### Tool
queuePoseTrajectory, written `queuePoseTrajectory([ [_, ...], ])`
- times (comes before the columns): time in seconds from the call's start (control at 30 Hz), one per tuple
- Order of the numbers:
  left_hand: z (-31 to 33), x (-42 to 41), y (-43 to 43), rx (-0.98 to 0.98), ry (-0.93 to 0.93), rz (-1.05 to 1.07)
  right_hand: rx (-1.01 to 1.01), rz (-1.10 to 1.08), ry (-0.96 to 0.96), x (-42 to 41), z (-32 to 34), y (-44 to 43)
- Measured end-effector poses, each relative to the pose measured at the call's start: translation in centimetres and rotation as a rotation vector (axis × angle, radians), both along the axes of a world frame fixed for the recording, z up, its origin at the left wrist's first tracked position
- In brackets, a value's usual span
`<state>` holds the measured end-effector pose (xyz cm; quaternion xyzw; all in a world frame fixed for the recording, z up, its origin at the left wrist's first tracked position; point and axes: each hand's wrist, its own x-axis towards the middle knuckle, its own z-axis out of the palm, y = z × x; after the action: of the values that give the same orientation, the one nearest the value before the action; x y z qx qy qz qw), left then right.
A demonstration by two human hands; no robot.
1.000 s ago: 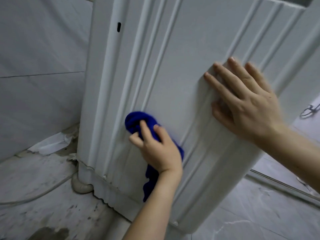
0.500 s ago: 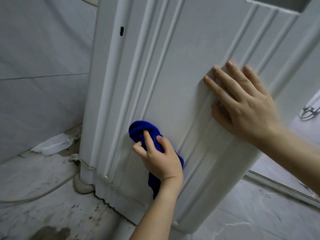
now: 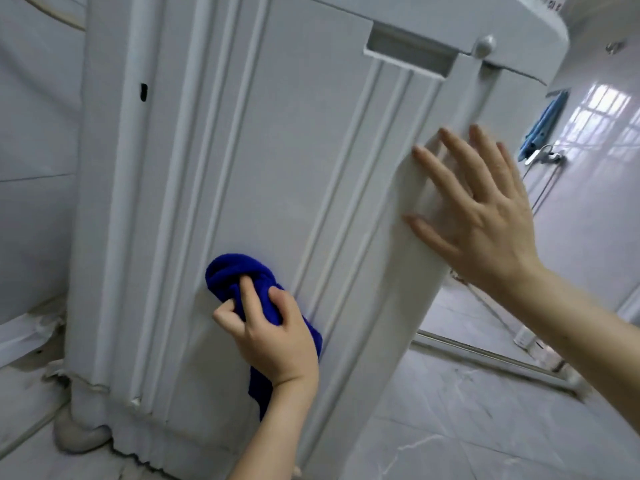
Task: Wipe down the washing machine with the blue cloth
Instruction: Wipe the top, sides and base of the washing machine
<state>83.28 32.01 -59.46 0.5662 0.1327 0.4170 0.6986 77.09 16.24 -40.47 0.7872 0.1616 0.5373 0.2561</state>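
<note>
The white washing machine (image 3: 277, 133) fills the middle of the view, its ribbed side panel facing me. My left hand (image 3: 273, 337) grips a bunched blue cloth (image 3: 235, 275) and holds it against the lower part of that panel; a tail of the cloth hangs down below my wrist. My right hand (image 3: 485, 216) lies flat on the panel's right edge higher up, its fingers straight and spread. A recessed handle slot (image 3: 408, 51) shows near the machine's top.
Grey tiled wall stands to the left. A hose (image 3: 31, 431) runs across the dirty floor by the machine's foot (image 3: 79, 434). To the right is a marble-look floor with a metal door sill (image 3: 485, 358), and a light blue towel (image 3: 543, 126) hangs on the far wall.
The view has tilted up, so the machine's top and handle slot now show. My left hand with the cloth has slid slightly lower on the panel. My right hand stays flat on it.
</note>
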Motion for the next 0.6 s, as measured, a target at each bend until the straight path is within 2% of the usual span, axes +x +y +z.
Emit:
queuePoseTrajectory([
  [0.13, 3.9, -0.6, -0.4, -0.049, -0.051, -0.04, 0.325, 0.048, -0.031, -1.0, -1.6, -1.9],
  [0.2, 7.3, -0.8, -1.2, 0.06, -0.156, -0.047, 0.583, 0.183, 0.026, -0.6, -3.8, -1.8],
  [0.27, 10.2, -0.9, -2.0, 0.189, -0.263, -0.027, 0.85, 0.406, 0.114, 0.2, -6.1, -1.1],
  [0.33, 11.6, -0.5, -2.5, 0.282, -0.308, 0.01, 0.969, 0.525, 0.11, 1.0, -7.6, -0.1],
  [0.47, 7.3, -0.9, -3.4, 0.422, -0.314, 0.053, 1.002, 0.471, 0.027, 1.6, -9.0, 0.7],
  [0.6, 0.7, -2.1, -3.2, 0.513, -0.246, -0.001, 1.156, 0.631, 0.063, 1.5, -11.4, 1.5],
])
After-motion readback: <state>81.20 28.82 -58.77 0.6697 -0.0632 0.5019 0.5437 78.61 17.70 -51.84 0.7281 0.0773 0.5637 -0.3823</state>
